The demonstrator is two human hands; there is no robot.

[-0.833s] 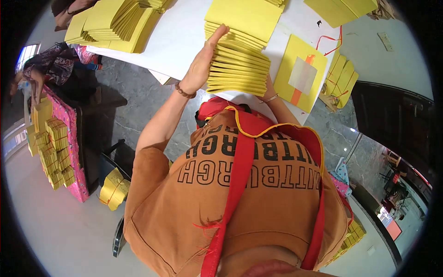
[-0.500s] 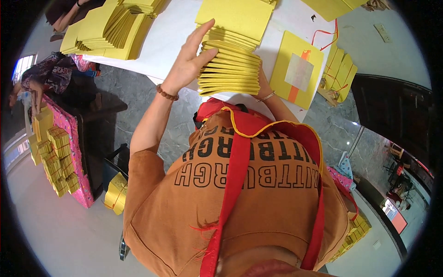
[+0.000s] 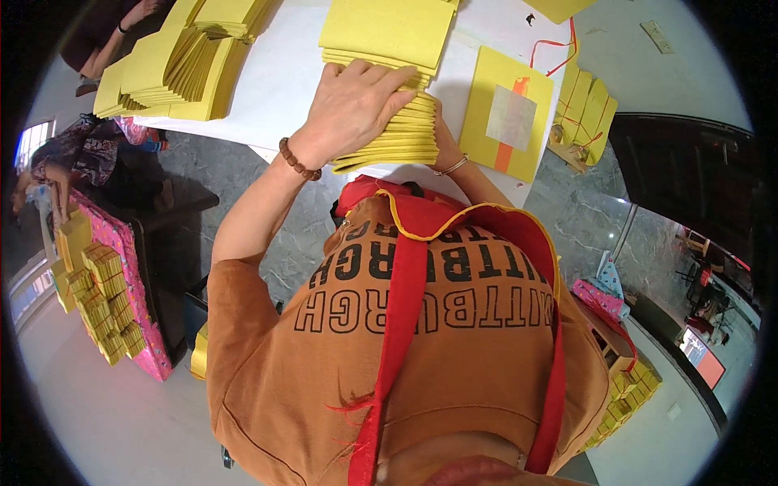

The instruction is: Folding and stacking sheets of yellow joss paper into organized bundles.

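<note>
A thick bundle of folded yellow paper sheets [image 3: 409, 138] lies at the near edge of the white table, its folded edges stacked in layers toward me. Across its top and left side rests my left hand [image 3: 356, 105], fingers together and bent over the layers, gripping them. A brown bead bracelet circles that wrist. My right hand [image 3: 445, 138] is against the bundle's right side; its fingers are mostly hidden behind the paper. Just beyond the bundle lies another yellow stack [image 3: 389, 28], flat side up.
More folded yellow stacks [image 3: 198, 69] stand at the table's far left. To the right lies a yellow sheet with a pale square and orange strip [image 3: 508, 117], near a red string [image 3: 551, 61]. Tied yellow bundles [image 3: 105, 279] sit on a pink cloth [image 3: 150, 344] at left. Another person's hand [image 3: 139, 12] shows far left.
My left hand has moved from the bundle's left side, fingers apart, to over its top, closing on the layers. My right hand stays at the right side. The whole view has shifted slightly.
</note>
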